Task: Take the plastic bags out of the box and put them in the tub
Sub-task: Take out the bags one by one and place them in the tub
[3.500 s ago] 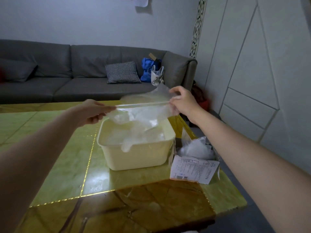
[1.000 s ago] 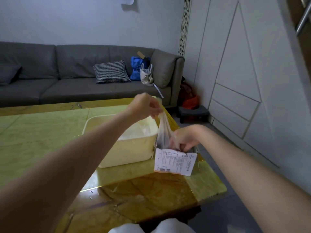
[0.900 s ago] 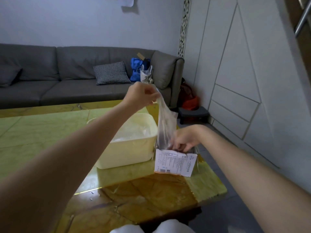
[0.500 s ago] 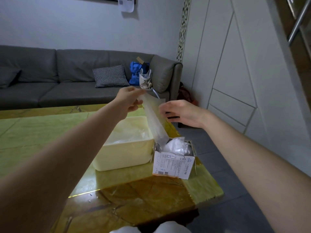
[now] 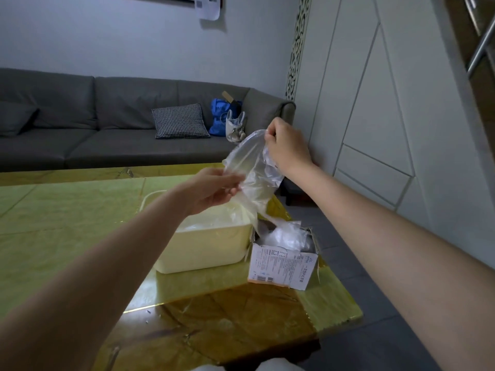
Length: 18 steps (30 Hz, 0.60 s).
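Our left hand (image 5: 214,190) and right hand (image 5: 288,148) each pinch a crinkly clear plastic bag (image 5: 251,178), stretched above the smooth cream tub (image 5: 206,250) and the open cardboard box (image 5: 284,266).

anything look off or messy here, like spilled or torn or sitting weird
Mostly tidy. The box sits at the table's right edge, its top torn open with bags bulging out. The held plastic bag, pinched by the left hand and right hand, trails down to the box beside the tub.
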Motion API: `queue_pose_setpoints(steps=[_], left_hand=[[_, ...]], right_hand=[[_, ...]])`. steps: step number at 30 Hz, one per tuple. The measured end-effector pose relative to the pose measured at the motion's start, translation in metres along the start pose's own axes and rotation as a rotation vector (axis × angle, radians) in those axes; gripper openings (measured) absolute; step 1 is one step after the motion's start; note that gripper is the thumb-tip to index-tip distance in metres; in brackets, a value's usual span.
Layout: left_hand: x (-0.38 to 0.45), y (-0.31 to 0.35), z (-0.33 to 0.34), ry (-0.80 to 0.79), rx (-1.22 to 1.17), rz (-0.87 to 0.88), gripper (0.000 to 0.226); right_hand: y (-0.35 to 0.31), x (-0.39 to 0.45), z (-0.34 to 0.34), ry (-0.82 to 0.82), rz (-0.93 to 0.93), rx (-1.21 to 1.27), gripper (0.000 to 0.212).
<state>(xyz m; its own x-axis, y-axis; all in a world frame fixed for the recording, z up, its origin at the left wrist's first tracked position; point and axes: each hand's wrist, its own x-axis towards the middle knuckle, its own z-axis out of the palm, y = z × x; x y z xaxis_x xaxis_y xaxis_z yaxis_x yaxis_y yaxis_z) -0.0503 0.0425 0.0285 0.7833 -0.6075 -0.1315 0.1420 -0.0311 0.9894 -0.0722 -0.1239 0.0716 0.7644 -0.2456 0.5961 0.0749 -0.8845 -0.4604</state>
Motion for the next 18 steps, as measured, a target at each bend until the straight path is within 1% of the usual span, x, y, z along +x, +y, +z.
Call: queue_pose_setpoints(steps=[3,6,9,10,11,13,14,15,16,17,18], left_hand=[[-0.007,0.001,-0.035,0.202,0.115,0.042,0.012],[-0.014,0.001,-0.079,0.471,0.245,0.051,0.014],[-0.021,-0.001,-0.113,0.761,0.568,0.021,0.019],[-0.021,-0.002,-0.120,0.823,0.655,0.019,0.022],[-0.020,-0.002,-0.123,0.851,0.704,0.033,0.027],[-0.015,-0.001,-0.118,0.821,0.758,0.123,0.029],[-0.012,-0.001,-0.111,0.760,0.785,0.185,0.027],[-0.007,-0.001,-0.105,0.665,0.815,0.222,0.026],[-0.003,-0.004,-0.098,0.530,0.843,0.219,0.027],[0.001,-0.007,-0.090,0.380,0.873,0.167,0.033],[0.004,-0.010,-0.083,0.231,0.911,0.073,0.042]], right_hand=[[0.003,0.001,0.005,-0.005,-0.049,-0.028,0.011],[0.006,-0.002,0.019,0.029,-0.006,-0.014,0.012],[0.012,-0.008,0.039,-0.001,0.055,-0.008,0.011],[0.014,-0.011,0.048,-0.025,0.074,-0.003,0.011],[0.016,-0.014,0.055,-0.047,0.094,0.002,0.011],[0.018,-0.020,0.069,-0.106,0.122,-0.018,0.014],[0.019,-0.024,0.074,-0.140,0.127,-0.039,0.015],[0.018,-0.026,0.080,-0.177,0.125,-0.064,0.017],[0.018,-0.029,0.085,-0.219,0.112,-0.090,0.018],[0.017,-0.031,0.090,-0.262,0.088,-0.114,0.018],[0.017,-0.033,0.096,-0.300,0.058,-0.133,0.017]])
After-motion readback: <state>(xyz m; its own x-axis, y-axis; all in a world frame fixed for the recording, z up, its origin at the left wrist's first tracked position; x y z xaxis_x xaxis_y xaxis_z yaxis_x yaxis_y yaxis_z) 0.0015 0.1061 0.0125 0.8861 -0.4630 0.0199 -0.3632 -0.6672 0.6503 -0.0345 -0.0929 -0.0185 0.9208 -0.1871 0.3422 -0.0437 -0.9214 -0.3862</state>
